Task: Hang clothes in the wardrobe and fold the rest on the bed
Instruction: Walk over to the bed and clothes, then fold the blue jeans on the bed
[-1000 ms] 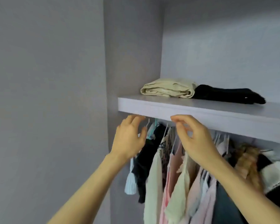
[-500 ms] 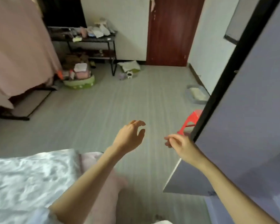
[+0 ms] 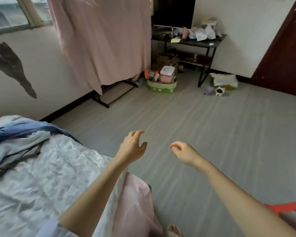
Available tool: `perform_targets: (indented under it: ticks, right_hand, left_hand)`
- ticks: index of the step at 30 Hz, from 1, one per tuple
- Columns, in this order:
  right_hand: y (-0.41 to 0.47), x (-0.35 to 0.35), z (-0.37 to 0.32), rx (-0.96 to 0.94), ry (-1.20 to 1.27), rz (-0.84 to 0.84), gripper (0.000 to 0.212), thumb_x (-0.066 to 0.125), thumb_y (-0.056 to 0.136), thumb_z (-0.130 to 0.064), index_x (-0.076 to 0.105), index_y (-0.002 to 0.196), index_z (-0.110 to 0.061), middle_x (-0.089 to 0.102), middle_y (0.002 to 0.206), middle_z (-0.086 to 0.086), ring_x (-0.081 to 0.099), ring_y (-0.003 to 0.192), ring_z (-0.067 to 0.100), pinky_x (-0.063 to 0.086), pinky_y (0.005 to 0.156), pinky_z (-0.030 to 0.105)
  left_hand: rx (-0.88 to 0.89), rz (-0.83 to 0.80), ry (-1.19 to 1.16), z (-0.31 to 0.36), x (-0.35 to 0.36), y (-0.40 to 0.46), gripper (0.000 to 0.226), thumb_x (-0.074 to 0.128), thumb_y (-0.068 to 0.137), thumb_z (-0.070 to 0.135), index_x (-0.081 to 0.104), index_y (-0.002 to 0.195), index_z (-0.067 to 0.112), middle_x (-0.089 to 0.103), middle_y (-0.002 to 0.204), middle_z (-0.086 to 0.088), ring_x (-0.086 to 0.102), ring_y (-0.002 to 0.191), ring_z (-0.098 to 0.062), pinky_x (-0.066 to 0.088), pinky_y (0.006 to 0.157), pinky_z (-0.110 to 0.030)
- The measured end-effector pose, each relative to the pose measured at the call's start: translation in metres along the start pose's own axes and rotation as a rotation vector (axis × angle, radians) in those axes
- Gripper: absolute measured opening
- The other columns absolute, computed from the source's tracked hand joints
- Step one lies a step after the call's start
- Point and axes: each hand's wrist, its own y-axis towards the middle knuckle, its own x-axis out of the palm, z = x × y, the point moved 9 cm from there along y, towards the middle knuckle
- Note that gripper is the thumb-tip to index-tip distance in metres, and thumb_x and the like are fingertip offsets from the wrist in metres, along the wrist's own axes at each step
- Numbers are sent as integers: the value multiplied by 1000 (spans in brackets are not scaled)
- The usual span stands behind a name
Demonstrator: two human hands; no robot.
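Both hands hang in mid-air over the floor, holding nothing. The left hand (image 3: 132,147) has its fingers loosely curled and spread, thumb apart from them, palm turned toward the right. The right hand (image 3: 184,151) has its fingers bent inward with the tips drawn near the thumb, yet nothing lies between them. The two hands are apart, level with each other, just beyond the corner of the bed.

Nearest at the left lies the bed with a pale crumpled white-blue sheet (image 3: 46,173); its long axis runs from the lower left toward the wall at the upper left. A pink cloth (image 3: 133,202) drapes over its near corner, hanging toward the floor. Further up the bed, a heap of blue and pale-blue garments with a dark grey piece (image 3: 15,142) lies unfolded, its length stretched across the mattress from the left edge toward the floor side.

At the lower right edge a red plastic object (image 3: 287,208) shows in part.

Beyond the grey striped floor (image 3: 212,134) stands a green round basket holding a pink lidded box (image 3: 162,82), beside a tall pink curtain (image 3: 106,40). Behind it is a dark metal-legged table (image 3: 210,43) cluttered with small items, and at the far right a dark red door (image 3: 284,57).
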Motion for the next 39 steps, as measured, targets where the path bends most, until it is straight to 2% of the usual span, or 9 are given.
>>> perform_targets:
  ticks: [4,6,9,13,18,23,27,36,39]
  right_hand:
    - [66,-15,-13,-39,-62,-63,27,44,96,-13,58,118,-5,63,111,10,49,91,12,35,77,18]
    - [93,-16,-24,-54,-69,-96,27,44,96,-13,58,118,-5,63,109,10,50,91,12,34,74,18]
    - [139,-8,-45,-107,-49,-144,27,44,95,-11,58,117,-2,60,99,5,51,90,15,40,82,25]
    - [202,20,-70,-146,-55,-227,25,45,94,-10,60,113,-4,63,100,8,56,93,20,46,94,37]
    - [269,56,-118,-218,-103,-298,25,44,93,-7,62,111,-1,66,108,18,52,88,17,44,92,36]
    - [352,124,-223,-343,-175,-435,27,42,94,-11,62,112,-7,66,109,12,53,89,16,43,87,27]
    - [388,162,-288,-427,-197,-513,27,40,94,-14,61,111,-13,65,97,1,58,95,18,43,86,28]
    - [452,294,-367,-494,-197,-687,28,38,94,-12,59,112,-12,63,95,1,60,88,16,45,78,25]
    - [480,350,-391,-497,-179,-725,29,37,94,-10,58,115,-10,64,93,2,62,93,20,48,84,30]
  left_hand:
    - [-85,58,-22,0,-19,54,49,46,96,30,33,142,20,33,146,-6,36,130,-25,34,106,-42]
    - [-124,90,-28,-8,-27,71,48,46,95,30,35,141,20,35,145,-5,37,129,-23,34,105,-41]
    - [-208,141,-41,-35,-38,93,47,46,95,30,36,140,19,36,143,-4,37,129,-21,33,106,-37]
    - [-341,204,-91,-88,-52,126,47,48,95,28,38,139,17,38,143,-6,38,129,-20,33,107,-39]
    - [-434,317,-137,-147,-80,170,47,50,94,25,39,138,15,39,142,-7,39,129,-22,32,107,-35]
    - [-592,431,-206,-240,-133,210,47,51,93,23,41,137,14,41,140,-8,43,125,-24,34,105,-36]
    - [-710,512,-205,-305,-174,211,46,52,92,21,43,136,12,42,138,-11,42,126,-26,36,104,-40]
    - [-947,510,-169,-446,-208,189,46,51,91,24,43,135,12,44,137,-10,41,126,-25,35,105,-40]
    - [-1005,482,-120,-509,-225,196,46,50,92,24,43,136,13,41,139,-9,40,127,-27,34,105,-40]
